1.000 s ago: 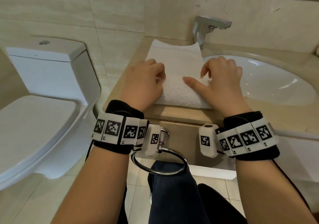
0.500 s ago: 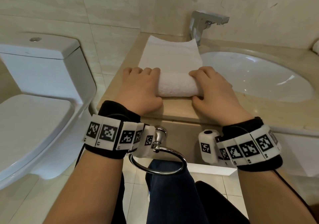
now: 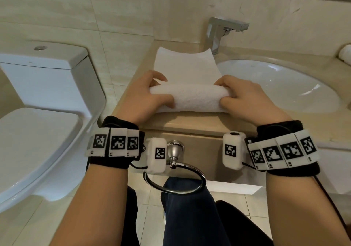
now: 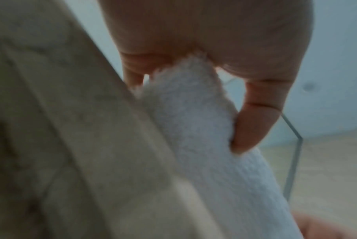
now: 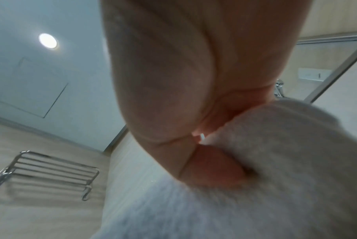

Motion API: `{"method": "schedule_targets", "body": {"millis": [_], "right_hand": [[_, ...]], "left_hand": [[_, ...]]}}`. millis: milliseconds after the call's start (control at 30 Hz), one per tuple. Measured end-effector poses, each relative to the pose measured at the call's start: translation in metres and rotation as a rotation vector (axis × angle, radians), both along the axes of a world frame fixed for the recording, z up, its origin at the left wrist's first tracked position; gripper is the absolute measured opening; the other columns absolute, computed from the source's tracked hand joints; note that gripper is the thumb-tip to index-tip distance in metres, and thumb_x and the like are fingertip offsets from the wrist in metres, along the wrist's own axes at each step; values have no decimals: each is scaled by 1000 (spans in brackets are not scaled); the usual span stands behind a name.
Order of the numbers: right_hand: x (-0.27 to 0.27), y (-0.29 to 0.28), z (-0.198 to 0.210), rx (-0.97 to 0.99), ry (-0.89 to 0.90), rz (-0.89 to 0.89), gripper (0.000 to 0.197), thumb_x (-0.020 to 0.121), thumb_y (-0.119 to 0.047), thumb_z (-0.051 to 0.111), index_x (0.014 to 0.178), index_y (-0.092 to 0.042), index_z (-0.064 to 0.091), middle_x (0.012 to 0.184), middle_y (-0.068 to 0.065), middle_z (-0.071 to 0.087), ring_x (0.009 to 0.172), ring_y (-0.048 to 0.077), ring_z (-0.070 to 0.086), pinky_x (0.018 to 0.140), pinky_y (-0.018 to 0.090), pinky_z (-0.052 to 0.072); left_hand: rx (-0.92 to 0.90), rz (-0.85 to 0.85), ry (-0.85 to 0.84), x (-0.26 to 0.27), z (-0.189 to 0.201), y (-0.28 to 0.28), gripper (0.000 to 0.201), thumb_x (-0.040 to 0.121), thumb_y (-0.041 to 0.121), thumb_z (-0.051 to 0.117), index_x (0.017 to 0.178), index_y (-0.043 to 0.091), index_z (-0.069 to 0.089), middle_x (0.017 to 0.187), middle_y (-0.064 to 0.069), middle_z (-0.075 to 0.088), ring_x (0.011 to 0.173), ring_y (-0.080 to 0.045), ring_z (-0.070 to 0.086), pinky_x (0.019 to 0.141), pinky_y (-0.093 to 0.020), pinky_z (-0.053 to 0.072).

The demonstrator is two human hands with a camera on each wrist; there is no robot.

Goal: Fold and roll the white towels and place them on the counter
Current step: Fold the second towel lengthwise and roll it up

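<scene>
A: Where is the white towel (image 3: 188,86)?

B: It lies on the beige counter (image 3: 171,126), left of the sink basin (image 3: 275,86) and in front of the chrome faucet (image 3: 218,33). The near part is rolled into a thick tube lying crosswise close to the counter's near edge; the far part is flat and runs toward the wall.

A: What are the hands doing?

B: The left hand (image 3: 140,97) grips the left end of the roll, thumb on the near side and fingers curled over the top to the far side. The right hand (image 3: 245,97) grips the right end the same way. In the left wrist view the thumb (image 4: 253,122) digs into the terry, and in the right wrist view the right thumb (image 5: 212,166) presses into the roll too.

A: Anything else around?

B: A white toilet (image 3: 43,116) stands to the left, beside the counter. A chrome towel ring (image 3: 176,177) hangs from the counter's front face, below the hands and between the two wrists. At the far right edge of the counter sits something white and rounded (image 3: 345,55), mostly cut off, so I cannot tell what it is. The right wrist view also shows a metal rack (image 5: 44,168) on a wall.
</scene>
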State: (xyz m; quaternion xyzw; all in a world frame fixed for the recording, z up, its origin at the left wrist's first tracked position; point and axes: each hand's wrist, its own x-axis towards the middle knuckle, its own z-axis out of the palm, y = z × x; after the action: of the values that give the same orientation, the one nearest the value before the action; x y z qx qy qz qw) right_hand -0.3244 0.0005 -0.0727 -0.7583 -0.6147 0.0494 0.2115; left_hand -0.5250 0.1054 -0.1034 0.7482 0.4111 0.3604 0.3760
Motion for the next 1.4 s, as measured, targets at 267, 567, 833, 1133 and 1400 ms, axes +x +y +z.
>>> {"method": "schedule_targets", "body": {"millis": [267,567,833,1133,1400], "right_hand": [[8,13,1,132,437,-123,24,73,-5,49,87,-22,56,79,-4,57,79,14,49,69,31,37],[16,7,-17,187,465,-95,17,89,-23,45,94,-19,61,90,-12,58,83,7,51,68,26,38],[18,10,-18,67,301,-118,42,94,-36,33,131,-30,52,121,3,46,114,19,44,93,31,34],[3,10,-18,275,-244,-157,29,98,-28,42,122,-29,60,121,0,49,116,24,38,80,31,15],[-3,6,-13,215,-213,-144,42,90,-53,45,103,-18,63,99,1,66,99,24,57,89,40,41]], "left_hand": [[-109,-9,-232,-3,-6,-2,22,84,46,63,102,41,51,95,19,58,80,9,59,73,-17,48],[38,194,-79,11,-6,0,38,96,58,22,97,34,51,86,19,54,82,6,50,68,-14,32],[3,274,134,20,5,13,45,95,47,30,90,13,59,82,2,55,80,-18,49,73,-31,34],[323,468,359,22,2,11,43,95,45,38,126,22,57,116,-13,52,111,-32,42,93,-38,34],[673,152,297,36,-8,-9,56,80,58,57,109,11,66,94,-6,54,85,-23,53,77,-36,45]]}}
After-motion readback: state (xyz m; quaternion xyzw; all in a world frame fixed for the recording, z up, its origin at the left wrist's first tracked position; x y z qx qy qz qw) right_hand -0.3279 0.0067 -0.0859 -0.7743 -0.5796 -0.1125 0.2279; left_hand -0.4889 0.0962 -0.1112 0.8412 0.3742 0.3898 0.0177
